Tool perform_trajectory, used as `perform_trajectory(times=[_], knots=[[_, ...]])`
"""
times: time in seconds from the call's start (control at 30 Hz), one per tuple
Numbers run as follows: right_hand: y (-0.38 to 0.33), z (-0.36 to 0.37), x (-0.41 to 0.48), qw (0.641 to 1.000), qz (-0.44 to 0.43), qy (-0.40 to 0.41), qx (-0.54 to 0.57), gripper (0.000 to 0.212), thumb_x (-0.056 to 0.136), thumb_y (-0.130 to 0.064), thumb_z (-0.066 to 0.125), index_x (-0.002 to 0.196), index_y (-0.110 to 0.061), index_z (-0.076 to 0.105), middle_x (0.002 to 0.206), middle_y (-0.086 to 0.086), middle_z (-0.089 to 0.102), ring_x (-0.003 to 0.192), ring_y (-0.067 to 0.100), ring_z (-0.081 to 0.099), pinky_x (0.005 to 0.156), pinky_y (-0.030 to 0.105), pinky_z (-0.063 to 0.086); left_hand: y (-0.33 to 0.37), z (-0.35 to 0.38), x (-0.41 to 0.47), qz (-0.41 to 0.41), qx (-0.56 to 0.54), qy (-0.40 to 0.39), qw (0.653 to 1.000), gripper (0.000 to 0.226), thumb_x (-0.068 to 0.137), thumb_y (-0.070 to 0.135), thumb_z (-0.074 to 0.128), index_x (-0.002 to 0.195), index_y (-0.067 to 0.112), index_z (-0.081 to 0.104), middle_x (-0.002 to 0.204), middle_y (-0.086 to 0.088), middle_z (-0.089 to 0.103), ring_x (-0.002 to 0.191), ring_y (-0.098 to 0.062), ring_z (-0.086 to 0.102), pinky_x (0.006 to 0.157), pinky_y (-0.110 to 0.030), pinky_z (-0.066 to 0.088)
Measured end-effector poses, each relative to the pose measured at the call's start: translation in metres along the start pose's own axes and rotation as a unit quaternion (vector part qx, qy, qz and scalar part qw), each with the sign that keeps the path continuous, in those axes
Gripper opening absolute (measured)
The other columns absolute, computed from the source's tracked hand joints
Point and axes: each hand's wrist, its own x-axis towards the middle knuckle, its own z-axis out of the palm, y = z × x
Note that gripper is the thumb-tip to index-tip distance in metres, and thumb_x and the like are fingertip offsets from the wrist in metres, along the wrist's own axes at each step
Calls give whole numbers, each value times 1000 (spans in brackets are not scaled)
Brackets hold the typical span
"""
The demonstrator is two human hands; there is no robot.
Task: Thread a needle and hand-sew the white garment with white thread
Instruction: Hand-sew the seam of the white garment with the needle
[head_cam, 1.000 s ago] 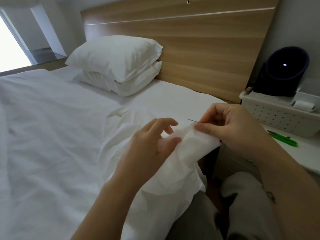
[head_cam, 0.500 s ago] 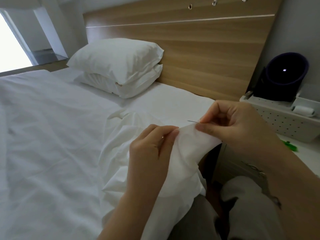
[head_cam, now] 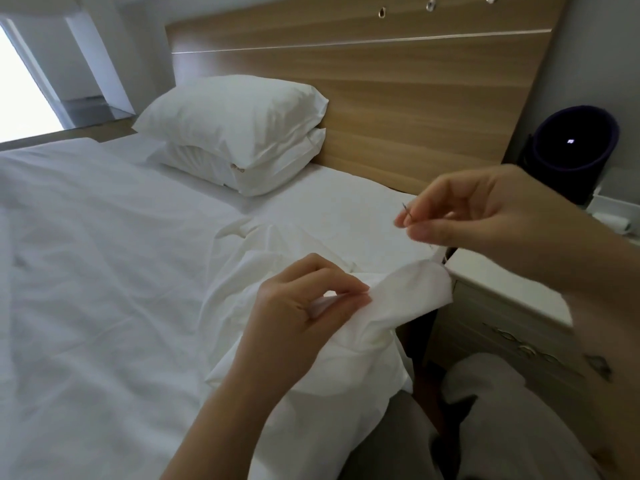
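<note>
So, the white garment (head_cam: 398, 299) is bunched up in the lower middle of the frame. It's spilled off the edge of the bed (head_cam: 104, 271) and draped over a lap in grey trousers (head_cam: 502, 417). A fold of it is pinched by the left hand (head_cam: 304, 306) right around the centre of the frame. The grip there is pressed together on the cloth, thumb and fingertips closed over a little ridge of fabric. The loose end of the fold is left sticking out to the right.

The right hand (head_cam: 485, 216) is held up in the middle right of the frame, above that loose end. Whether the cloth is touched by it can't be told. The needle (head_cam: 406, 210) is pinched in its grip between thumb and forefinger, and only a short bit of metal is seen poking out, up and to the left. The other fingers are curled in loosely. The white thread honestly can't be made out against all that white.

Further back, two white pillows (head_cam: 235, 133) are stacked in the upper middle against a wooden headboard (head_cam: 381, 98). A white tabletop (head_cam: 502, 282) is seen at the right, just beside the bed. A dark round thing (head_cam: 575, 143) is parked in the upper right.
</note>
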Motion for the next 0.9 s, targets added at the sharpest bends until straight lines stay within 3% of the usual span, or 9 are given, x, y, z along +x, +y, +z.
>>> perform_trajectory(times=[0.1, 0.17, 0.23, 0.3, 0.57, 0.73, 0.9], knots=[[-4, 3, 15, 993, -45, -4, -114, 8, 72, -30, 74, 78, -32, 69, 79, -12, 72, 80, 7, 66, 80, 19, 53, -3, 0, 0, 33, 16, 5, 999, 6, 79, 16, 71, 83, 13, 74, 82, 13, 61, 80, 8, 58, 71, -3, 42], [-3, 8, 24, 971, -72, -21, -228, 20, 79, -24, 72, 76, -42, 63, 76, -19, 66, 83, 1, 61, 77, 13, 50, -5, 1, -1, 48, 27, 9, 998, 6, 79, 15, 71, 83, 12, 74, 82, 12, 62, 80, 6, 58, 72, -4, 42], [-1, 16, 29, 952, -98, -43, -285, 20, 80, -27, 68, 75, -45, 62, 81, -20, 64, 84, 2, 59, 76, 20, 51, -7, 1, -2, 66, 39, 11, 997, 5, 81, 16, 72, 83, 12, 74, 85, 11, 61, 80, 4, 58, 73, -5, 43], [3, 21, 30, 947, -118, -65, -290, 14, 80, -27, 66, 77, -41, 66, 84, -17, 67, 83, 4, 59, 75, 30, 53, -9, 1, -3, 83, 47, 14, 995, 3, 83, 17, 70, 85, 15, 71, 86, 10, 59, 80, 3, 57, 72, -6, 43], [13, 21, 24, 951, -162, -80, -250, 33, 79, -3, 73, 77, -34, 64, 84, -12, 68, 84, 2, 63, 77, 12, 51, -8, 1, -6, 157, 91, 20, 983, 2, 94, 22, 58, 94, 20, 59, 92, 7, 53, 74, -7, 54, 67, -9, 44], [14, 23, 22, 949, -185, -77, -245, 18, 78, -15, 65, 79, -33, 65, 85, -12, 66, 75, -1, 64, 77, 7, 49, -8, 2, -7, 162, 97, 22, 982, 2, 95, 21, 57, 95, 20, 58, 93, 7, 52, 70, -7, 54, 61, -16, 45], [14, 22, 19, 939, -200, -66, -273, 13, 77, -17, 61, 76, -22, 73, 85, -14, 65, 76, 1, 65, 76, 13, 52, -10, 2, -8, 157, 89, 27, 983, 2, 93, 17, 60, 94, 19, 60, 92, 6, 54, 69, -9, 54, 59, -20, 46]])
